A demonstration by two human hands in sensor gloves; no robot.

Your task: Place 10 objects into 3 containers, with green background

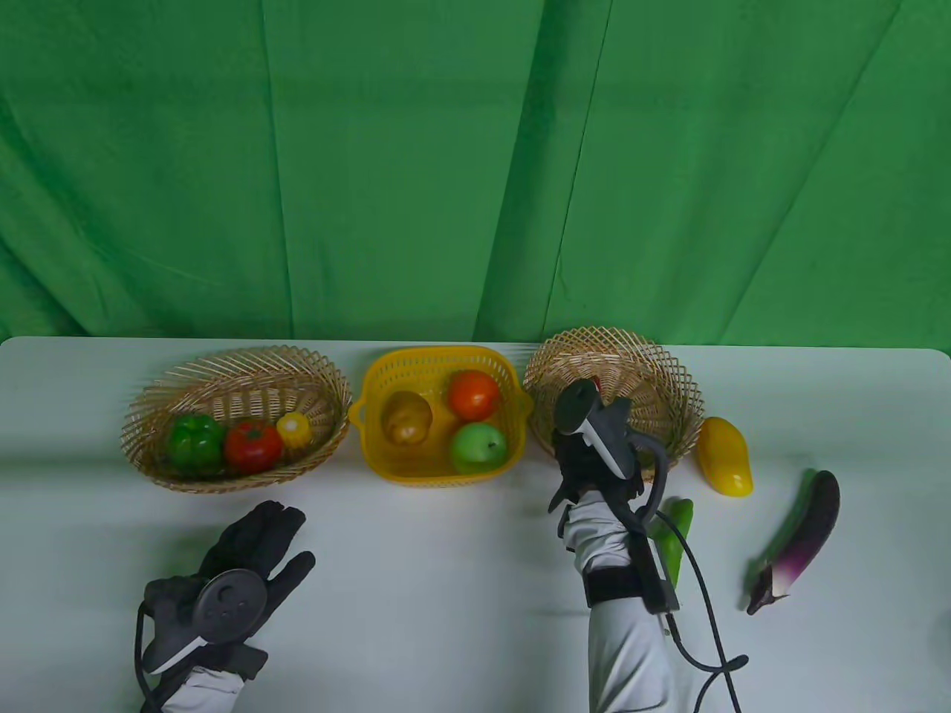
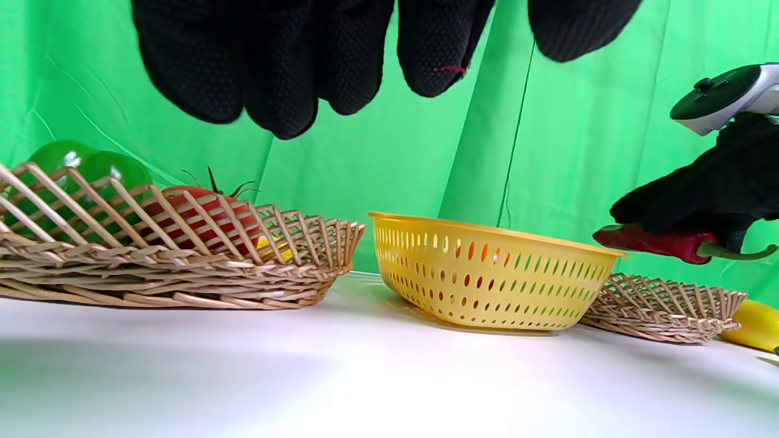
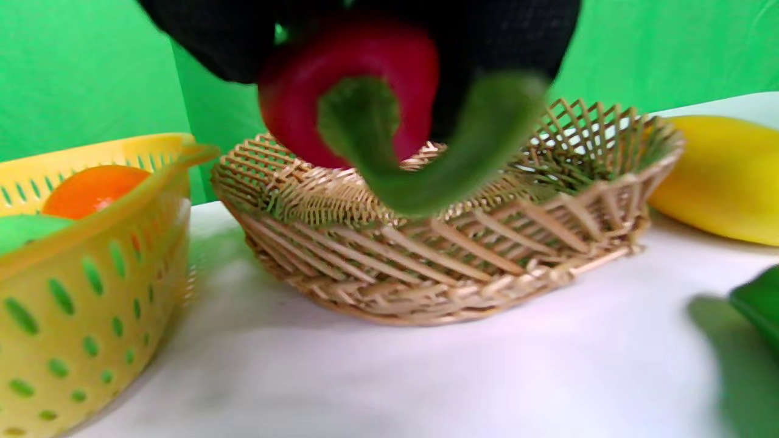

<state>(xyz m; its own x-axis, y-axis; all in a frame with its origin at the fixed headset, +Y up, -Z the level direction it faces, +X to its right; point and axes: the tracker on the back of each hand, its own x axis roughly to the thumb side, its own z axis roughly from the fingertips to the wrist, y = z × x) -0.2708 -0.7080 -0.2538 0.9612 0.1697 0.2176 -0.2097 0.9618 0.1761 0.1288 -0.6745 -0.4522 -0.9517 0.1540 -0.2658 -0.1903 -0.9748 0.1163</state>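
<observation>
Red chili [image 2: 660, 241], hidden from the table view, is gripped by right-hand fingers [image 2: 688, 210]; left fingers [image 2: 280, 67] hang loose, empty.

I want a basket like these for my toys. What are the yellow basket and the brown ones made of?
The yellow basket looks like molded plastic: smooth, slightly glossy, with even rows of punched slots. The two brown baskets, left and right, look like woven wicker or bamboo strips: thin tan slats crossing in an open lattice, matte. The exact plant fibre can't be told.

Table view looks down from above; both wrist views (low, close) share the yellow basket [image 1: 442, 416].
</observation>
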